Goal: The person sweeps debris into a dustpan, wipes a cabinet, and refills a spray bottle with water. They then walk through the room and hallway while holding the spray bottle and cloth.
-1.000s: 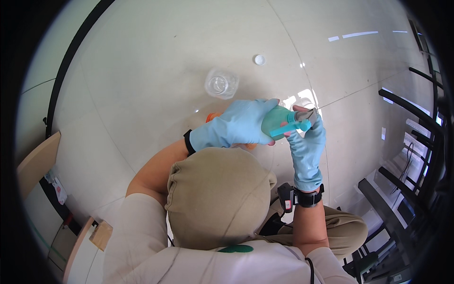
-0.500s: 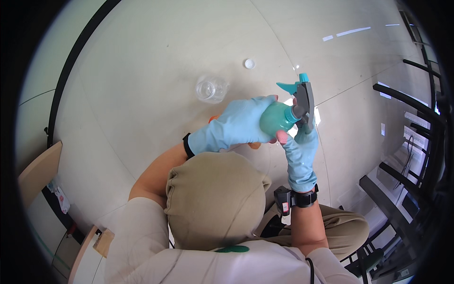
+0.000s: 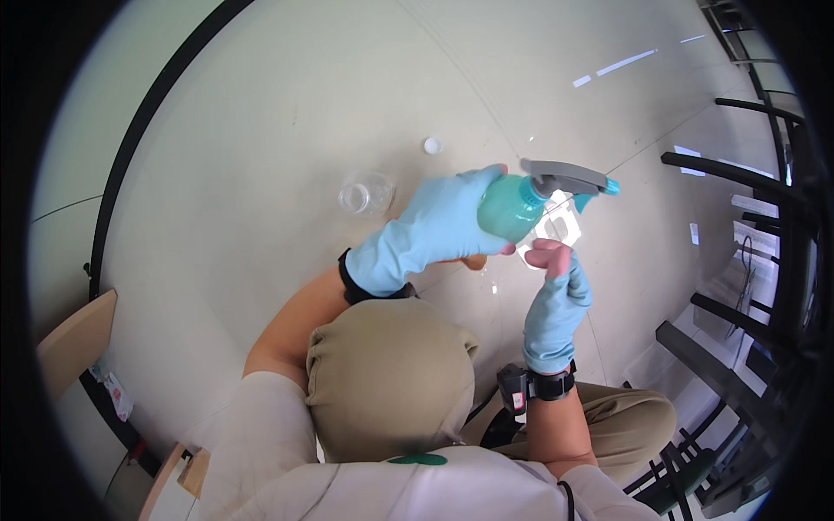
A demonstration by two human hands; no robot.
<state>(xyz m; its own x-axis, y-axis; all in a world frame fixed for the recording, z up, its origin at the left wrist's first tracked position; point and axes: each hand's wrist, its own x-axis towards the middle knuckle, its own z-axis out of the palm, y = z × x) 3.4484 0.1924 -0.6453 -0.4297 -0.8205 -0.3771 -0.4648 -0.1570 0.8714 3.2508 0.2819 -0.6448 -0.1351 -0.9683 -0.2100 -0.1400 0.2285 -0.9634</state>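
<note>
My left hand (image 3: 443, 217), in a light blue glove with pink fingertips, is wrapped round a teal spray bottle (image 3: 508, 213). The bottle lies tilted, its grey spray head (image 3: 569, 176) with a teal nozzle and trigger pointing right. Just below the spray head is my right hand (image 3: 556, 291), gloved the same way and apart from the bottle. Its fingers are loosely bent toward the bottle, with nothing visible in them. A clear plastic jar (image 3: 367, 193) lies on the floor left of my left hand, near a small white cap (image 3: 433, 146).
An orange-brown thing (image 3: 473, 261) shows partly beneath my left hand. My khaki trouser knee (image 3: 391, 382) rises close below the hands. Black metal frames (image 3: 730, 178) stand at the right, and a wooden edge (image 3: 78, 334) shows at the left. The pale tiled floor (image 3: 330, 87) reflects light.
My right hand has let go of the spray head and drawn down from it. The spray head has turned from pointing up to pointing right. My left hand keeps its hold on the bottle.
</note>
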